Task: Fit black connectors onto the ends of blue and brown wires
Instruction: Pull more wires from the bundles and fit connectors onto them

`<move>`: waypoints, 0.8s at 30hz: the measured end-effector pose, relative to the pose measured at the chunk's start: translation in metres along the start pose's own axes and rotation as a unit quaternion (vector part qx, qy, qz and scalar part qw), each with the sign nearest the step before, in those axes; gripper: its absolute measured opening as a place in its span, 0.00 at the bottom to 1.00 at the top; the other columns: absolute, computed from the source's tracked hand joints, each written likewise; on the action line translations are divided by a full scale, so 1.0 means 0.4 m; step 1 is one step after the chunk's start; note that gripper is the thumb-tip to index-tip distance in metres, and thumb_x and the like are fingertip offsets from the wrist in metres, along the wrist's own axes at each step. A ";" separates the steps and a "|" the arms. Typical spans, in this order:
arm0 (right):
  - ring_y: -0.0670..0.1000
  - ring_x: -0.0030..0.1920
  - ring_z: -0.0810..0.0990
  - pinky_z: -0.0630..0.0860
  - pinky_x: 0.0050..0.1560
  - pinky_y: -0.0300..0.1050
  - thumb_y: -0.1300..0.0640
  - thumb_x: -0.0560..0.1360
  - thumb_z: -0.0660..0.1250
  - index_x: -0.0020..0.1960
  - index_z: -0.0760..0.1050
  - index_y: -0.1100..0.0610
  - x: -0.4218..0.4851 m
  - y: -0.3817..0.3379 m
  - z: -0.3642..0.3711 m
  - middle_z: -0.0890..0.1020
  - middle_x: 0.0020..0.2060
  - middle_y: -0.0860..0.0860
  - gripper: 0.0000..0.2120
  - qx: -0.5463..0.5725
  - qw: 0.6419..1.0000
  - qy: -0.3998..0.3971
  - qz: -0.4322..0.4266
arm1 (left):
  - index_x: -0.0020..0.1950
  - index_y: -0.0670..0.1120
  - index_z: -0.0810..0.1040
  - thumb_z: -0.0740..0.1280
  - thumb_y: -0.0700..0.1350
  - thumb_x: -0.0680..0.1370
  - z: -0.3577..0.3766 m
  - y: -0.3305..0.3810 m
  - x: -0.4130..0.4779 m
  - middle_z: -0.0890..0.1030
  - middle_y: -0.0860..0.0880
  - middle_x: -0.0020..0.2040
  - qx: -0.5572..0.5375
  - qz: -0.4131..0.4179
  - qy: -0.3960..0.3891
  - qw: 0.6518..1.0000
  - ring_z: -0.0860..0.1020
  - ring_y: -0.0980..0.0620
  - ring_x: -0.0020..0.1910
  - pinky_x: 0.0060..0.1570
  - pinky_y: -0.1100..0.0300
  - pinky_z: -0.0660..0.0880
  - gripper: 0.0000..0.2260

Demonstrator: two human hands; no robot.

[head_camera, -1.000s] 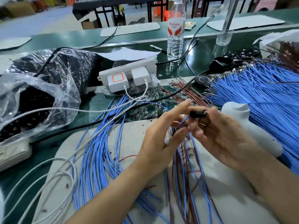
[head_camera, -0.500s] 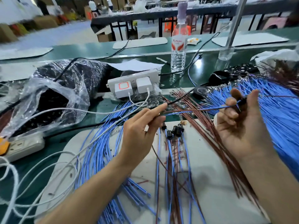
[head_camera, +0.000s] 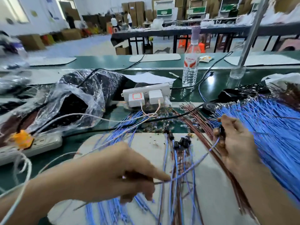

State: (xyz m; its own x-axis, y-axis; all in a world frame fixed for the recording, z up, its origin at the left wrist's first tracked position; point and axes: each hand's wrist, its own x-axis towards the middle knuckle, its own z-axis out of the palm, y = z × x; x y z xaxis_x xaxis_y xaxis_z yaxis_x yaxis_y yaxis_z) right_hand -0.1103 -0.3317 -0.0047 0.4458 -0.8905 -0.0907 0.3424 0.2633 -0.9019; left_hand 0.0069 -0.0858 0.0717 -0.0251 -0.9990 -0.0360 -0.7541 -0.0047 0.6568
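Note:
My right hand [head_camera: 235,143] grips a black connector [head_camera: 221,129] with a blue and brown wire pair [head_camera: 191,169] hanging from it. That pair runs down left to my left hand [head_camera: 120,172], which pinches its far end between thumb and fingers. Finished wire pairs with black connectors [head_camera: 182,142] lie on the white mat [head_camera: 146,140] between my hands. A big fan of loose blue wires [head_camera: 267,127] spreads at the right, and loose brown wires [head_camera: 199,120] lie beside it.
A clear plastic bag of black parts [head_camera: 78,101] sits at the left. A white power strip with chargers [head_camera: 146,95] stands behind the mat, another strip [head_camera: 35,143] at far left. A water bottle [head_camera: 190,65] and black cables cross the green bench.
My left hand has slid down and toward me along the wire pair to its far end. My right hand stayed at the right with the connector, and the view tilted upward.

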 end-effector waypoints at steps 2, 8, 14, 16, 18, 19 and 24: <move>0.41 0.17 0.67 0.63 0.18 0.29 0.60 0.78 0.65 0.41 0.74 0.56 0.012 0.020 0.020 0.76 0.20 0.48 0.06 -0.113 0.993 -0.033 -0.026 | 0.67 0.60 0.74 0.62 0.50 0.80 0.036 -0.001 0.003 0.82 0.59 0.51 0.073 0.016 -0.066 0.995 0.80 0.62 0.40 0.46 0.73 0.72 0.16; 0.49 0.44 0.78 0.70 0.48 0.38 0.56 0.71 0.74 0.53 0.82 0.54 0.007 0.068 0.060 0.83 0.45 0.51 0.11 -0.532 0.826 -0.124 -0.138 | 0.60 0.47 0.80 0.65 0.44 0.79 0.044 -0.127 0.081 0.81 0.49 0.51 0.167 -0.101 0.131 0.972 0.78 0.58 0.47 0.48 0.72 0.68 0.11; 0.53 0.47 0.79 0.70 0.52 0.42 0.61 0.73 0.71 0.49 0.82 0.58 -0.039 0.108 0.060 0.82 0.46 0.52 0.05 -0.526 0.791 -0.137 -0.280 | 0.64 0.45 0.74 0.60 0.44 0.81 0.026 -0.285 0.154 0.74 0.45 0.59 0.261 -0.314 0.186 0.894 0.73 0.45 0.59 0.55 0.58 0.69 0.13; 0.53 0.46 0.79 0.73 0.53 0.47 0.61 0.74 0.70 0.48 0.82 0.58 -0.038 0.109 0.052 0.82 0.46 0.52 0.05 -0.521 0.792 -0.138 -0.288 | 0.64 0.45 0.74 0.60 0.41 0.79 0.022 -0.303 0.169 0.75 0.44 0.58 0.262 -0.336 0.198 0.883 0.74 0.44 0.57 0.54 0.58 0.71 0.14; 0.53 0.46 0.79 0.74 0.53 0.50 0.62 0.74 0.70 0.49 0.82 0.58 -0.035 0.107 0.048 0.82 0.46 0.52 0.05 -0.515 0.796 -0.135 -0.288 | 0.63 0.45 0.75 0.62 0.38 0.77 0.013 -0.307 0.178 0.76 0.45 0.53 0.221 -0.338 0.223 0.888 0.75 0.46 0.53 0.51 0.62 0.70 0.15; 0.52 0.45 0.79 0.74 0.52 0.48 0.62 0.74 0.70 0.49 0.82 0.58 -0.032 0.107 0.047 0.82 0.46 0.52 0.05 -0.509 0.800 -0.132 -0.288 | 0.61 0.44 0.77 0.63 0.37 0.75 0.007 -0.305 0.180 0.77 0.46 0.49 0.202 -0.326 0.240 0.892 0.75 0.48 0.48 0.46 0.64 0.69 0.15; 0.48 0.41 0.76 0.71 0.48 0.39 0.66 0.73 0.69 0.49 0.82 0.57 -0.026 0.102 0.041 0.81 0.45 0.50 0.07 -0.480 0.816 -0.117 -0.299 | 0.55 0.44 0.78 0.67 0.40 0.72 -0.013 -0.296 0.183 0.79 0.46 0.47 0.182 -0.329 0.239 0.895 0.74 0.49 0.43 0.40 0.64 0.67 0.12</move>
State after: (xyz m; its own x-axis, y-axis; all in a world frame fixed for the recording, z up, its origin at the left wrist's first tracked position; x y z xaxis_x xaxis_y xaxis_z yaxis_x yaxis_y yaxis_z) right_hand -0.0873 -0.3055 -0.0335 0.6213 -0.6285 0.4680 -0.1998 -0.7045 -0.6809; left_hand 0.0977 -0.1587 -0.0048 0.7213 -0.6901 0.0589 -0.6684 -0.6713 0.3204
